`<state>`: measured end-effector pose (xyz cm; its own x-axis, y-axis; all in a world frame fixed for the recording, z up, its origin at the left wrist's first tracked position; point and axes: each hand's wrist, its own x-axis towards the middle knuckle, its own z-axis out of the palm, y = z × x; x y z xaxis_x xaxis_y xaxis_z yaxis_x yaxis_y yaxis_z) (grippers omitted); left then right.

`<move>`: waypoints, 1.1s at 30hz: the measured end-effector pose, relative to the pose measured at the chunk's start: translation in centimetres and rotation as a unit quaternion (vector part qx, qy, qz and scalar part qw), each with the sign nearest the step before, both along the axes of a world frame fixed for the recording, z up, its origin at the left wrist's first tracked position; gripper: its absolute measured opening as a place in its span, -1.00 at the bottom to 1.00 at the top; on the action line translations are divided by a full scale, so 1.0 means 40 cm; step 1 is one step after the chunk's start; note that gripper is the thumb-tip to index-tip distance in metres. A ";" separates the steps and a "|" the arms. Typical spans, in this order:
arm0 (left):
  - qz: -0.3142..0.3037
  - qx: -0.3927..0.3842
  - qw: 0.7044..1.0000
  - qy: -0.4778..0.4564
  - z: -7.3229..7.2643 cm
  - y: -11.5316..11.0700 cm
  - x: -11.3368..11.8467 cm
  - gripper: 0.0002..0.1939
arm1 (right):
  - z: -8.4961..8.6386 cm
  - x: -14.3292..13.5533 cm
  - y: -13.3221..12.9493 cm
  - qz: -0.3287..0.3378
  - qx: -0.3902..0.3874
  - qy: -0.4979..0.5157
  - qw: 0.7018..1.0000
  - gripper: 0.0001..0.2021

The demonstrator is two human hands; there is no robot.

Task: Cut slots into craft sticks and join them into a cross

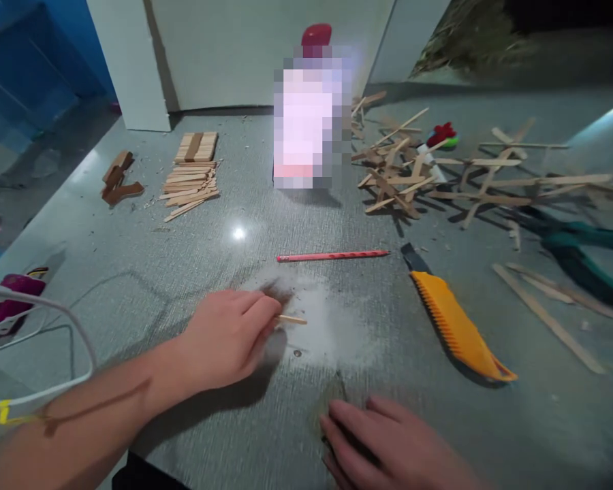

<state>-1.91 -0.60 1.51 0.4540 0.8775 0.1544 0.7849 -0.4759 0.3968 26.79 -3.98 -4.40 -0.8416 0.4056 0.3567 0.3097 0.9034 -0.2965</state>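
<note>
My left hand (235, 337) is closed on a thin wooden stick (292, 320), whose end sticks out to the right over a patch of pale dust (332, 333). Near the bottom edge, my right hand (383, 442) has its fingers bent around a dull greenish piece (332, 401), blurred and partly covered. A red pencil (337, 256) lies above the dust. To its right rests a cutter with a yellow handle (452, 323), its dark blade pointing up and left.
Bundled and loose sticks (191, 180) lie at the back left, beside brown wooden pieces (120, 180). Stick assemblies (398, 170) spread across the back right, with green-handled pliers (582, 252). A white cable (89, 340) loops at left. A blurred upright object (309, 116) stands at back.
</note>
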 end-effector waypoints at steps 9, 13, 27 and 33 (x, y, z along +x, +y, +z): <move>0.075 -0.018 0.997 -0.003 -0.055 0.051 -0.033 -0.73 | 0.016 -0.016 0.069 -0.024 0.023 -0.048 0.998 -0.54; 0.137 0.016 0.989 -0.060 -0.066 0.091 -0.067 -0.72 | -0.002 -0.022 0.091 -0.061 -0.020 -0.025 0.998 -0.52; 0.175 -0.062 0.967 -0.176 -0.087 0.144 -0.089 -0.67 | 0.001 -0.054 0.142 -0.267 -0.114 0.003 0.957 -0.83; 0.168 -0.076 0.970 -0.160 -0.097 0.152 -0.106 -0.62 | 0.018 -0.104 0.178 -0.350 -0.187 -0.095 0.913 -0.67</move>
